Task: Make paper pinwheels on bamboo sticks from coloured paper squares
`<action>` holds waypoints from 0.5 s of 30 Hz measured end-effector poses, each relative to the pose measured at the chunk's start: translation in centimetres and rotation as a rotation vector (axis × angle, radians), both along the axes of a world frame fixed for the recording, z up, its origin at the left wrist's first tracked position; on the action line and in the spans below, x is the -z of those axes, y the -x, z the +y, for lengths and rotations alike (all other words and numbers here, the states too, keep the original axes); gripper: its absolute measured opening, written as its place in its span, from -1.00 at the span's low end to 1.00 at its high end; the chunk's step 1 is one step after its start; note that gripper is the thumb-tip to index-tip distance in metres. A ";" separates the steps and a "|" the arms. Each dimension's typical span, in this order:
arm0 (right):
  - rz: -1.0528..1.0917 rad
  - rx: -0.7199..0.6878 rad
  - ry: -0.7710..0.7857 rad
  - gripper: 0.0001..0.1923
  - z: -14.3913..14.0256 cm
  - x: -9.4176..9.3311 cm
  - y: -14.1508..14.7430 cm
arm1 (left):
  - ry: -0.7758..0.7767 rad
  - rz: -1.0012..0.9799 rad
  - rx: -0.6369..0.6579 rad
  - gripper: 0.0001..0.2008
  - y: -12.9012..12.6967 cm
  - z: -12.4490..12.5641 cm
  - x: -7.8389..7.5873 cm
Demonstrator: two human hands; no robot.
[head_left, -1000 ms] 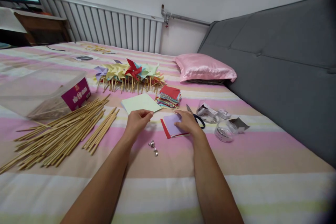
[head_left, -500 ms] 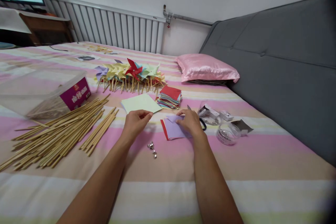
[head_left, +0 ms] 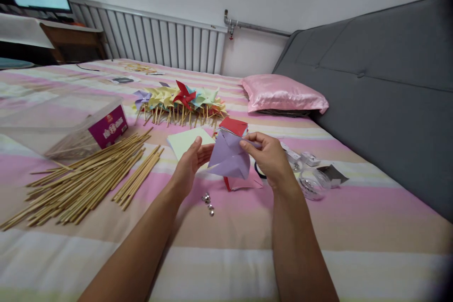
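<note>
- The right hand (head_left: 271,155) pinches a lilac paper sheet (head_left: 229,156) by its upper corner, holding it lifted above the striped bedspread (head_left: 247,226).
- The left hand (head_left: 191,163) is open, palm turned toward the sheet, fingertips touching its left edge.
- Under the raised sheet, red paper (head_left: 237,183) lies flat on the bedspread.
- Small silver bells (head_left: 208,201) sit just below the left hand.
- A pale green sheet (head_left: 184,140) lies behind the left hand, beside a stack of coloured paper (head_left: 233,127).
- Finished pinwheels (head_left: 180,99) lie in a row further back.
- Wooden sticks (head_left: 88,179) are piled at left, near a clear box (head_left: 67,122).
- A pink pillow (head_left: 283,94) rests by the grey headboard (head_left: 382,89).
</note>
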State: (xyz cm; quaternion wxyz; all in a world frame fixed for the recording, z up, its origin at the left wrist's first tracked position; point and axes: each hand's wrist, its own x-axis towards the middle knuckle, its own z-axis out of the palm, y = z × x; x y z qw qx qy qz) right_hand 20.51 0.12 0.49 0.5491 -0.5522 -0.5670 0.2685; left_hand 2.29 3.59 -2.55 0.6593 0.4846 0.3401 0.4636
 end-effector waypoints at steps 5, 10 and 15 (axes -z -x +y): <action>0.121 -0.040 -0.005 -0.75 0.6 0.6 1.1 | 0.026 0.015 0.112 -0.48 0.1 -0.5 -0.2; 0.045 -0.027 0.033 -0.72 0.6 0.6 2.2 | -0.034 0.123 0.078 -0.65 -0.1 -1.0 0.3; 0.105 -0.009 -0.028 -0.71 0.4 0.2 3.1 | 0.011 0.101 0.007 -0.65 -0.3 -1.2 0.4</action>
